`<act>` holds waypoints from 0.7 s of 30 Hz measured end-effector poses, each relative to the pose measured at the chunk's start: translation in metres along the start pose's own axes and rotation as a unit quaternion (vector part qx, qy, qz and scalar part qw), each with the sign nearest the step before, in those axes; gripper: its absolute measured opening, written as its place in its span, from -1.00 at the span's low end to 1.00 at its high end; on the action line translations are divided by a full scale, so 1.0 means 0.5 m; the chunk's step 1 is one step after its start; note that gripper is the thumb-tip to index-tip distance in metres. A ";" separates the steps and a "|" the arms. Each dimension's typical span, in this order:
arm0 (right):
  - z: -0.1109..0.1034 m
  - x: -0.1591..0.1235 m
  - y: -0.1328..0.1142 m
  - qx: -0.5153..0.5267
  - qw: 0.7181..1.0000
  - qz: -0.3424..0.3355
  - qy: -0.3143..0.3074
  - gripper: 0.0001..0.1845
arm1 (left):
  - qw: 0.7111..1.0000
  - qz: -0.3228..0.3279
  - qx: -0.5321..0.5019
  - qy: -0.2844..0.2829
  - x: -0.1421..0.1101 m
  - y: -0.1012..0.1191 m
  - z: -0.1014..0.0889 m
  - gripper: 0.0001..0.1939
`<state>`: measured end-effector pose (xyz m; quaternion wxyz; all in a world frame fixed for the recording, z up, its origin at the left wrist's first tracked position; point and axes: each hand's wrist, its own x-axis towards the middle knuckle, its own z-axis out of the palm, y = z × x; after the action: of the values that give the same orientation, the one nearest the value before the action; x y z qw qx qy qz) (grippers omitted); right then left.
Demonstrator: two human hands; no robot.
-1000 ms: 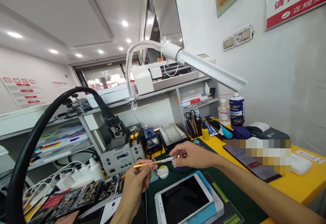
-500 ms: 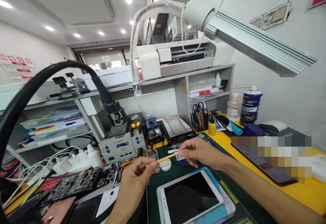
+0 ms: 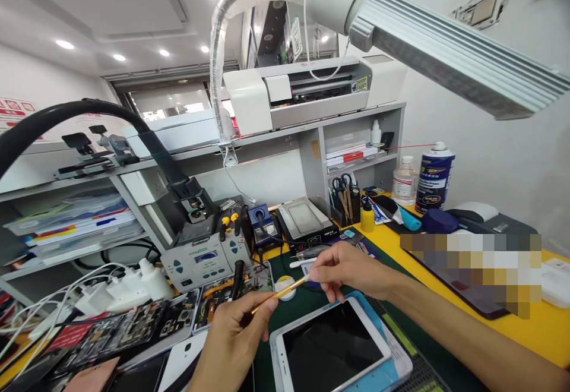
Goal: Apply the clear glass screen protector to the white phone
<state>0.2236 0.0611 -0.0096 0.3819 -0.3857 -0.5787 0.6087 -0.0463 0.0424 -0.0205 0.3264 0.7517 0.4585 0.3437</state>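
Note:
My left hand [image 3: 240, 332] holds a thin gold-coloured rod [image 3: 289, 288] between thumb and fingers, slanting up to the right. At its far end, the fingertips of my right hand [image 3: 354, 270] pinch the tip, and they hide what is there. Below both hands lies a white tablet [image 3: 333, 344] with a dark screen, face up on a blue and white box [image 3: 403, 359]. Just beyond the rod, a small round white container [image 3: 285, 290] sits on the green mat [image 3: 278, 318].
Phones and circuit boards [image 3: 111, 338] crowd the left side. A grey soldering station [image 3: 207, 264] and a hot plate [image 3: 307, 223] stand at the back. Over the right side hangs a lamp [image 3: 458, 53]. A spray can [image 3: 434, 178] stands at right; part there is pixelated.
My left hand and its end of the rod have dropped slightly, so the rod slants more. The right hand stays at the tip. The camera view has shifted a little.

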 end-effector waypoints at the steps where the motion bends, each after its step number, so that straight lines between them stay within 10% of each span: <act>1: -0.001 0.000 0.001 0.005 1.000 0.002 -0.003 -0.62 | 1.000 -0.003 -0.001 -0.002 0.000 0.003 0.000 -0.51; 21: 0.009 0.002 0.005 0.051 0.998 0.033 -0.017 -0.51 | 0.992 -0.042 -0.090 0.073 0.003 0.018 0.004 -0.48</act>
<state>0.2192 0.0601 -0.0119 0.3709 -0.3738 -0.5405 0.6562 -0.0400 0.0402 -0.0142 0.3720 0.6726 0.4793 0.4236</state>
